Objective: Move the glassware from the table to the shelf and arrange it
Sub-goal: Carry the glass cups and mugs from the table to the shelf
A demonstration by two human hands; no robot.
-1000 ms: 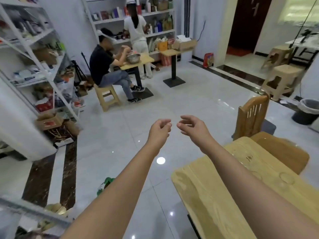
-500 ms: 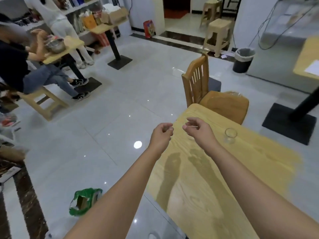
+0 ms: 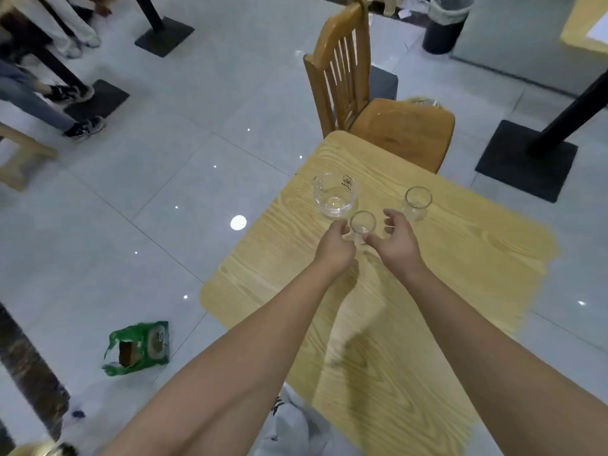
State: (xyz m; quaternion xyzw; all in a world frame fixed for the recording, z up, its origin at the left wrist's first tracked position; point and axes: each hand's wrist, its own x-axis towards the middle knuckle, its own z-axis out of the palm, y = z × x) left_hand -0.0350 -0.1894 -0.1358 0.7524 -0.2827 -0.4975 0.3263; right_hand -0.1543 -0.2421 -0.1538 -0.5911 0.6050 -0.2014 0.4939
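**tilefloor_tom:** ok so what's actually different from a second ago?

**glasshalf:** Quite a bit. Back then the person is looking across the room with both hands floating over the floor. Now the view is tipped down at the table (image 3: 444,291) and both hands have come in on either side of the small glass (image 3: 362,225). So the walk back is over and, I'd guess, the next pickup is starting. Nothing is lifted yet.

**tilefloor_tom:** are the hands on it?

**glasshalf:** The right hand (image 3: 396,246) isn't. Its thumb and fingers are spread around the glass with a gap showing, so it's holding nothing. The left hand (image 3: 334,250) is loosely curled with its fingertips right at the glass's left side. I can't tell if it's pinching, touching or just close.

**tilefloor_tom:** what's left on the table?

**glasshalf:** Three pieces, all upright. There's that small glass, a glass pitcher (image 3: 335,197) with a handle just behind it, and a second glass (image 3: 417,203) off to the right, standing apart. All three look empty, though clear liquid would be hard to spot here. The shelf is out of view, so all three trips are still to do.

**tilefloor_tom:** anything in the way?

**glasshalf:** The pitcher sits really close to the small glass, so I'd say it could get knocked. There's also a chair (image 3: 342,70) at the far end.
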